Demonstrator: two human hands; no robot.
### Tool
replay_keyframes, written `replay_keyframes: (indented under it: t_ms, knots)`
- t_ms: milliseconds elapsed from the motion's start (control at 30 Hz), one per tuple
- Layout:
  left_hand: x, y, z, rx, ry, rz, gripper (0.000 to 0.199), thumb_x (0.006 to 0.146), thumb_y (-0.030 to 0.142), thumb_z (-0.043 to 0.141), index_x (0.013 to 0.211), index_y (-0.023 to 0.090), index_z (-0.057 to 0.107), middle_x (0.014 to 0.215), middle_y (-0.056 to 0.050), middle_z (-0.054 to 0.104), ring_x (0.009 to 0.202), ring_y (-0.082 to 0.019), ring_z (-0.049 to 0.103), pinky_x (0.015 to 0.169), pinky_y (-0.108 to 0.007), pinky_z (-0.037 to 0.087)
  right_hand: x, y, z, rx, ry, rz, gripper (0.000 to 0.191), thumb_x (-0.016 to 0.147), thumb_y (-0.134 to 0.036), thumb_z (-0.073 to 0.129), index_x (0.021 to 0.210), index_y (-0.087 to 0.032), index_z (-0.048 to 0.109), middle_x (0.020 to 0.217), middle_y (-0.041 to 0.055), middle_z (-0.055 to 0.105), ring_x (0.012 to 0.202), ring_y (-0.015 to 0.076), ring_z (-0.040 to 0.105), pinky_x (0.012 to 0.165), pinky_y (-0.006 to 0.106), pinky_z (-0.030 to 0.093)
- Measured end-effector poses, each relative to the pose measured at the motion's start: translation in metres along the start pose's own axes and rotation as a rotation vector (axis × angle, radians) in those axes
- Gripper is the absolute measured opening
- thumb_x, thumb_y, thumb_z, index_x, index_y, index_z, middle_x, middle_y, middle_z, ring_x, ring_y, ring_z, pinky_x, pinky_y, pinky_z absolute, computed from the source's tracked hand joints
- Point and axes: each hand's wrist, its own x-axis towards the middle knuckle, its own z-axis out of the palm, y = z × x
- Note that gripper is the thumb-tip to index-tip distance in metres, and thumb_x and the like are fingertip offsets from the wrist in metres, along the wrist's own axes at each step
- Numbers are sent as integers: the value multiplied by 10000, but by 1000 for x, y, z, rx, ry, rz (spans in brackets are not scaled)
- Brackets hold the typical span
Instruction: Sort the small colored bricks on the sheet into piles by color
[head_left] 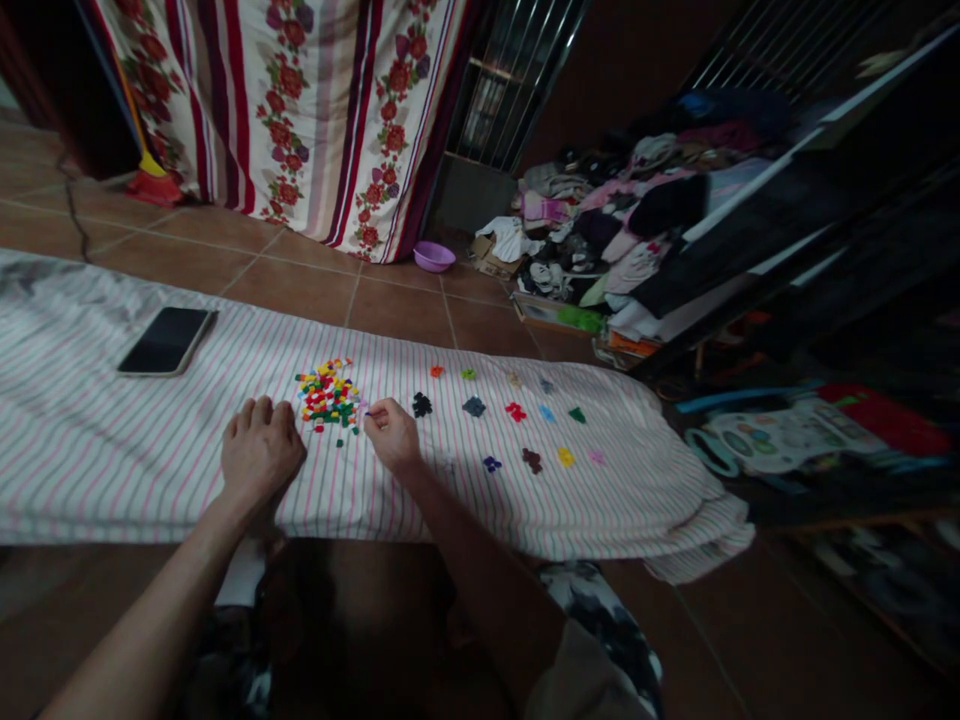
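My left hand rests on the striped cloth with its fingers curled under, just left of a pile of small multicoloured toy bricks. At the pile's right edge, my right hand pinches a tiny dark blue brick between thumb and forefinger. Right of this hand lie small groups sorted by colour, among them black bricks, grey bricks, red bricks and dark green bricks. Nearer me are dark blue bricks, brown bricks and yellow bricks.
A phone lies on the striped cloth at the left. Beyond the cloth's far edge, a purple basin stands on the tiled floor by a flowered curtain. Heaped clothes fill the back right.
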Motion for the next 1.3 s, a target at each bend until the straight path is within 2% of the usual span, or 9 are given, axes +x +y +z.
replay_keyframes:
  t_ms: [133, 333, 500, 600, 700, 833, 933, 1100, 1300]
  knots:
    - [1, 3, -6, -13, 1, -9, 347, 890, 261, 326, 1008, 164, 637, 1051, -147, 618, 1077, -294, 544, 867, -409, 421, -8, -2, -22, 31, 41, -98, 175, 794, -192, 559, 947, -224, 640, 886, 12, 647, 766, 137, 614, 763, 267, 510]
    - [-1, 3, -11, -33, -19, -1, 372, 897, 274, 306, 1039, 161, 630, 1105, -158, 618, 1085, -309, 557, 859, -423, 442, -28, 10, -88, 48, 116, -168, 178, 784, -231, 546, 881, -206, 693, 839, 26, 620, 648, 120, 573, 621, 237, 501]
    - [0, 2, -11, -44, -27, 5, 373, 896, 273, 307, 1045, 162, 631, 1112, -171, 625, 1091, -319, 565, 865, -441, 457, -47, 41, -142, -26, 209, -122, 234, 818, -268, 508, 908, -203, 715, 916, 64, 698, 836, 179, 652, 770, 306, 527]
    - [0, 2, -11, -38, -34, 7, 388, 904, 283, 287, 1039, 164, 630, 1087, -168, 630, 1080, -322, 567, 859, -443, 461, -57, 64, -162, -65, 237, -4, 263, 816, -301, 512, 970, -220, 709, 933, 55, 729, 876, 200, 671, 813, 342, 528]
    - [1, 3, -11, -57, -38, -4, 391, 901, 289, 293, 1046, 162, 633, 1106, -178, 624, 1075, -327, 568, 855, -458, 461, -67, 85, -172, -91, 243, 94, 263, 807, -323, 514, 963, -226, 702, 869, 35, 732, 799, 199, 679, 758, 335, 534]
    - [2, 4, -13, -87, -41, -6, 368, 885, 285, 326, 1029, 161, 641, 1085, -179, 627, 1061, -335, 568, 844, -475, 460, -75, 102, -174, -136, 265, 70, 230, 787, -293, 513, 886, -231, 711, 878, 42, 742, 820, 203, 682, 785, 343, 535]
    - [2, 5, -14, -92, -55, -8, 352, 879, 284, 339, 1007, 151, 638, 1060, -180, 629, 1045, -343, 572, 818, -467, 460, -76, 106, -172, -171, 275, 27, 219, 780, -261, 516, 849, -236, 722, 886, 51, 748, 858, 210, 682, 836, 365, 533]
    - [2, 7, -19, -64, -85, -19, 380, 904, 306, 295, 991, 153, 631, 1063, -180, 626, 1032, -338, 579, 808, -457, 453, -74, 111, -169, -256, 215, -10, 260, 774, -203, 490, 846, -243, 737, 895, 45, 755, 882, 211, 683, 873, 387, 530]
    - [3, 7, -20, -16, -139, -25, 362, 900, 318, 312, 1016, 157, 614, 1079, -158, 622, 1034, -301, 570, 817, -415, 441, -72, 114, -168, -310, 191, -18, 315, 791, -164, 451, 875, -235, 745, 924, 48, 753, 905, 201, 678, 879, 374, 528]
